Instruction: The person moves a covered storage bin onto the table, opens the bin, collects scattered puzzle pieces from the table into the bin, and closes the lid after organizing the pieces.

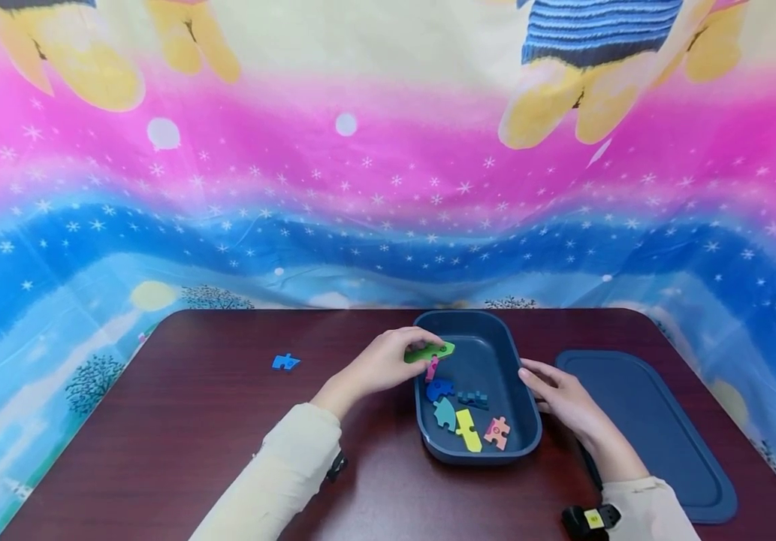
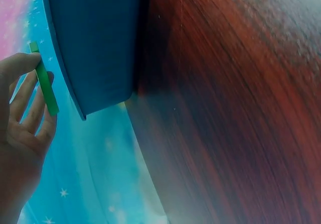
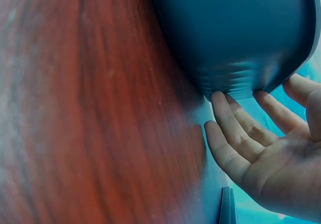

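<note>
My left hand (image 1: 388,364) pinches a flat green puzzle piece (image 1: 436,351) between thumb and fingers, over the left rim of a dark blue rectangular box (image 1: 485,361). In the left wrist view the green piece (image 2: 46,86) appears edge-on beside the box wall (image 2: 93,48). Fingertips of my right hand (image 1: 566,398) touch the box's right side, its fingers loosely extended in the right wrist view. Inside the box lie a pink piece (image 1: 432,370), a blue piece (image 1: 439,389), a teal piece (image 1: 445,414), a yellow piece (image 1: 468,431) and an orange piece (image 1: 497,433).
A dark blue lid (image 1: 644,428) lies flat on the brown table (image 1: 178,436), right of the box. One blue puzzle piece (image 1: 285,362) lies on the left part of the table. Behind the table hangs a colourful printed cloth (image 1: 388,188).
</note>
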The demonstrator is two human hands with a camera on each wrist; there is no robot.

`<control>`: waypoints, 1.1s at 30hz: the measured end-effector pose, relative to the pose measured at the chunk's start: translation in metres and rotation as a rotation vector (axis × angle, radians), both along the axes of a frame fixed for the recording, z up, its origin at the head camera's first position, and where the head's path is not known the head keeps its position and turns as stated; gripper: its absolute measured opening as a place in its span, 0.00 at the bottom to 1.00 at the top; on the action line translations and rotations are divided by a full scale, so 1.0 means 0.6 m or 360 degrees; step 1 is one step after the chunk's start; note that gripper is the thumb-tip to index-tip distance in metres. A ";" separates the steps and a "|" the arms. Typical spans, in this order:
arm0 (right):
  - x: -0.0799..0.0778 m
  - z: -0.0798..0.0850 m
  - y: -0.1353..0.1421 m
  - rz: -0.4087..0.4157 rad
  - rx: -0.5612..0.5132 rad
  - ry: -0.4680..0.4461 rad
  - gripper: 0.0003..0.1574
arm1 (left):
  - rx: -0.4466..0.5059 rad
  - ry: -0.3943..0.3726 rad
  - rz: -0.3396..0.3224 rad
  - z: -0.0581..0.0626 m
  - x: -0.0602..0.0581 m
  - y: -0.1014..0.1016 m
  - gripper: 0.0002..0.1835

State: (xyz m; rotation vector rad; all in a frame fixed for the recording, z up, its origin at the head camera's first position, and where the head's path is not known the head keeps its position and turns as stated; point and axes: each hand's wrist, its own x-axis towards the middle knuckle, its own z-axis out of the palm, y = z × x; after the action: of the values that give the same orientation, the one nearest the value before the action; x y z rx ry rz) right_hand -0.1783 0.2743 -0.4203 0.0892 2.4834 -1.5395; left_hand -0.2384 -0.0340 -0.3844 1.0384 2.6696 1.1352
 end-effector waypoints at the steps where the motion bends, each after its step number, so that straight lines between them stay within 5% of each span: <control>1: 0.000 0.000 0.000 0.0003 0.0002 0.0003 0.47 | 0.0003 0.0003 -0.0005 0.000 0.000 0.002 0.18; 11: 0.000 0.001 0.001 0.0013 0.0009 0.0014 0.47 | 0.0051 -0.0095 -0.0041 -0.001 0.000 0.027 0.19; 33: -0.001 0.000 0.002 0.0021 0.0006 0.0017 0.47 | -0.0111 -0.0012 -0.0093 -0.018 -0.004 0.064 0.17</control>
State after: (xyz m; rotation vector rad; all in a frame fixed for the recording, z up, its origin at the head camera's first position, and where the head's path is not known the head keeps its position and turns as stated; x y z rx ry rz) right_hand -0.1791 0.2757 -0.4205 0.0654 2.4902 -1.5337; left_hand -0.2406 0.0046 -0.3954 1.0902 2.6339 1.0259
